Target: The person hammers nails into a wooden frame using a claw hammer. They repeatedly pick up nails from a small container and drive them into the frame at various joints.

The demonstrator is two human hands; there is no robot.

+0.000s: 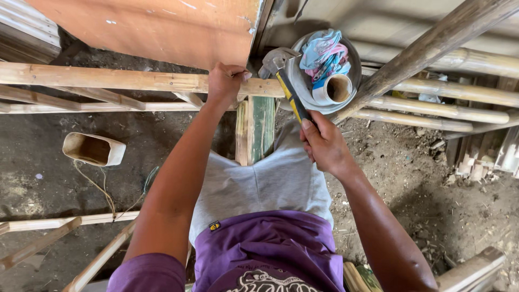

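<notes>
We stand high on a wooden frame, looking down past our purple shirt and grey shorts to the dirt ground far below. Our left hand (224, 81), just above the middle of the frame, is closed over the top edge of the horizontal wooden rail (108, 79), fingers curled round it; whether a nail sits pinched under the fingertips we cannot tell. Our right hand (323, 145), right of centre, is wrapped firmly round the yellow-and-black handle of the claw hammer (282, 73), whose steel head hovers just right of the left hand, close above the rail. Behind the hammer head a round metal basin (354, 59) rests on the bamboo poles (432, 94), holding a crumpled blue-and-pink cloth (323, 54) and a roll of tape (334, 89). An orange board (162, 30) fills the upper left, and a small open container (93, 148) lies on the ground at left. To strike well here, we judge, the grip should sit low on the handle, the head should meet the wood squarely, and the left fingers should stay clear of the landing spot; short, controlled blows suit this perch, since the basin is near enough to be knocked.
</notes>
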